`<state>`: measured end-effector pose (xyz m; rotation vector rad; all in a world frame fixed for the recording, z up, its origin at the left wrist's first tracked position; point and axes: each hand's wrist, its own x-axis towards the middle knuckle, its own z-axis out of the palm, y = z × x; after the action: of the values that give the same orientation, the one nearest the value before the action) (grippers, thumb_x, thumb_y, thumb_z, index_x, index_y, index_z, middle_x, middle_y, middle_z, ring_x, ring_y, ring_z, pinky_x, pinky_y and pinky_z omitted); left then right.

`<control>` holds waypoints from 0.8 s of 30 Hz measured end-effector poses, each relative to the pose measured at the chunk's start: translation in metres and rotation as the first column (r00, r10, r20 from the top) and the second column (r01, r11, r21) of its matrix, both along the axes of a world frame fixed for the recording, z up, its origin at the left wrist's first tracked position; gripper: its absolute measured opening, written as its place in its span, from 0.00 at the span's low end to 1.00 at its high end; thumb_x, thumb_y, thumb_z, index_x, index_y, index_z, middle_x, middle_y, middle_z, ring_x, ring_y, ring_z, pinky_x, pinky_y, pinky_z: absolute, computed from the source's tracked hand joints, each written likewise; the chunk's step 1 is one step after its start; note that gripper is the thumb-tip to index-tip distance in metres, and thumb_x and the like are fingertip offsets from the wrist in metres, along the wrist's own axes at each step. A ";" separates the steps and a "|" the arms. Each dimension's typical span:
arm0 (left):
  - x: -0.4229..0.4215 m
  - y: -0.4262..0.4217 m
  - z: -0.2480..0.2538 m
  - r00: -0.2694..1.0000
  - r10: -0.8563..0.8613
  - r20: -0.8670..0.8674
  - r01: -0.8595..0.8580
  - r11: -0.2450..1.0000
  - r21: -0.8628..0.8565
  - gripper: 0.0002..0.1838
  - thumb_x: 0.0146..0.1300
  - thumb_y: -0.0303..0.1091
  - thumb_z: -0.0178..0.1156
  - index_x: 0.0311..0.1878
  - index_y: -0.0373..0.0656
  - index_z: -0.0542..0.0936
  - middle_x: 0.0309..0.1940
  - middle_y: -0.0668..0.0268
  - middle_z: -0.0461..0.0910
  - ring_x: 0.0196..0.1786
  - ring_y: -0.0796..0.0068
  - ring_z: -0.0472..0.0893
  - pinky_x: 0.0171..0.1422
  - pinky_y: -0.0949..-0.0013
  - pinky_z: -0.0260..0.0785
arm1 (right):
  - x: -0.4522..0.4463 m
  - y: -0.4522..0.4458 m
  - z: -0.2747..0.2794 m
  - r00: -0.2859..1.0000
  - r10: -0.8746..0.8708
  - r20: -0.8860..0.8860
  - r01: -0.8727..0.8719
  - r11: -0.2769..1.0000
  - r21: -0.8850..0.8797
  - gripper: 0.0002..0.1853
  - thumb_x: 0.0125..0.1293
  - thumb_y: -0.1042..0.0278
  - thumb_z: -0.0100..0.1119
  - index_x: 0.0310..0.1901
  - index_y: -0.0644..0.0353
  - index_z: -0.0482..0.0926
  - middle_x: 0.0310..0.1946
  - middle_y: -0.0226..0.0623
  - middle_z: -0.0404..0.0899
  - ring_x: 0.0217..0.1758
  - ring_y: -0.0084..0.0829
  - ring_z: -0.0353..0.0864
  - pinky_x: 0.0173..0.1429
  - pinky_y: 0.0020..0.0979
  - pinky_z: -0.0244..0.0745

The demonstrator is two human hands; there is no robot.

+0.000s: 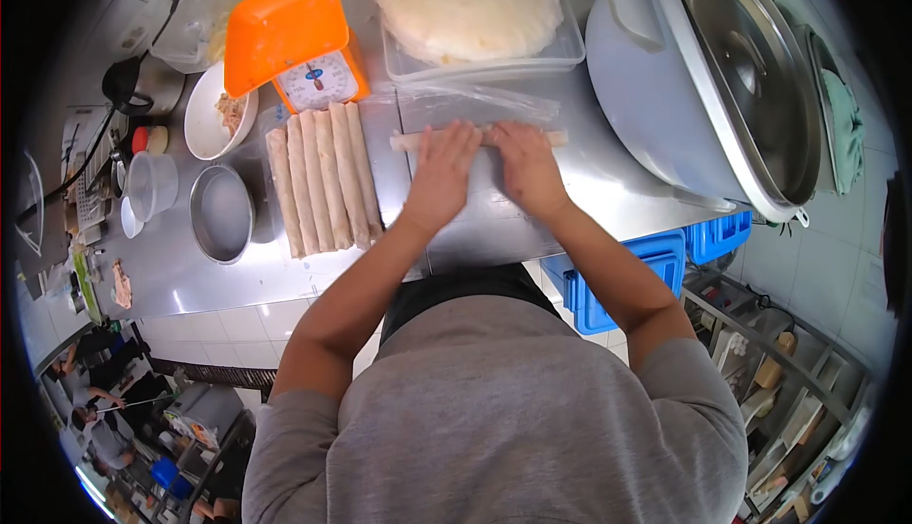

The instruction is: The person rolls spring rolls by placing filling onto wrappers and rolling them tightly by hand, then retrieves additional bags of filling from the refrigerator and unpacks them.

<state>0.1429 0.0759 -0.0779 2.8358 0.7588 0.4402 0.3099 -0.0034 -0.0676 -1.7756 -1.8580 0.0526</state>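
Both hands lie on a long pale roll (557, 138) on the steel table. My left hand (445, 163) presses on its left part with the fingers stretched flat. Close beside it, my right hand (525, 163) lies on the right part, fingers also extended. The two ends of the roll stick out past the hands; its middle is mostly covered. To the left, several finished rolls (323, 182) lie side by side on a clear sheet. Behind the hands, clear plastic film (475, 101) stretches in front of a container (484, 70) with a stack of round pale wrappers (470, 1).
An orange scale (294, 39), a white bowl with filling (204, 134), a round metal tin (221, 213) and plastic tubs (152, 185) stand left. A large lidded bin (655, 77) is at right, blue crates (627, 282) below. People (100, 419) are at lower left.
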 end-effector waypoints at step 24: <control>-0.015 0.025 0.183 0.379 0.775 0.506 0.529 0.267 -0.805 0.08 0.57 0.30 0.66 0.30 0.43 0.74 0.26 0.68 0.77 0.31 0.79 0.77 0.38 0.70 0.70 | -0.027 0.032 0.109 0.543 0.026 -0.839 -0.244 0.961 -0.129 0.14 0.63 0.66 0.61 0.49 0.60 0.80 0.46 0.36 0.79 0.47 0.27 0.76 0.52 0.28 0.70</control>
<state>0.1281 0.1008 0.1049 0.8571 0.6339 1.0169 0.2833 0.0286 0.0410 -1.3255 -1.2612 1.0471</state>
